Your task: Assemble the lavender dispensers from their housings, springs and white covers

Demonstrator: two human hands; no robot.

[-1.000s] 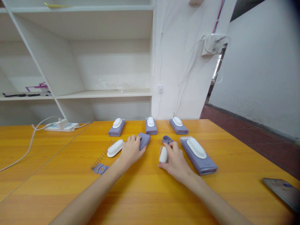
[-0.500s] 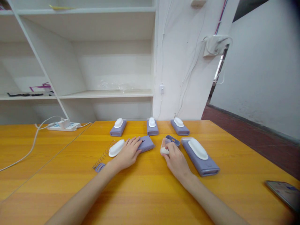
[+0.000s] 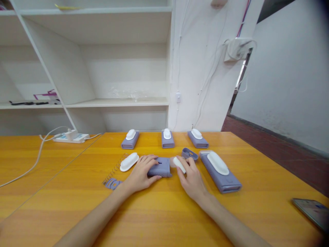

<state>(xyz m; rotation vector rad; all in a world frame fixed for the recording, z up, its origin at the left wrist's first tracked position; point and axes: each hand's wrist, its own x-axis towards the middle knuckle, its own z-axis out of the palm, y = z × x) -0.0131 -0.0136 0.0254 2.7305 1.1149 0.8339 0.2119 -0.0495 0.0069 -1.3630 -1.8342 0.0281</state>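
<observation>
My left hand (image 3: pixel 144 171) grips a purple box-like casing (image 3: pixel 162 168) with a small dark slot on top, fingers over it and thumb along its near side. In my right hand (image 3: pixel 191 176) is a white piece with a translucent end (image 3: pixel 179 164), held close to the casing's right end. Just behind that hand lies a purple oval cap (image 3: pixel 189 154) with an opening. Left of my left hand are a white oval shell (image 3: pixel 129 162), a long coil spring (image 3: pixel 115 168) and several flat purple pieces (image 3: pixel 113 184).
A larger-looking purple unit with a white oval top (image 3: pixel 220 173) lies right of my right hand. Three similar units (image 3: pixel 168 141) line the back edge. A phone (image 3: pixel 312 211) lies at the right edge, a power strip (image 3: pixel 72 138) at the back left. White shelves (image 3: pixel 118 103) stand behind.
The casing has been turned square and drawn nearer, with my left thumb now at its near side. My right hand has tilted the white piece and brought it towards the casing.
</observation>
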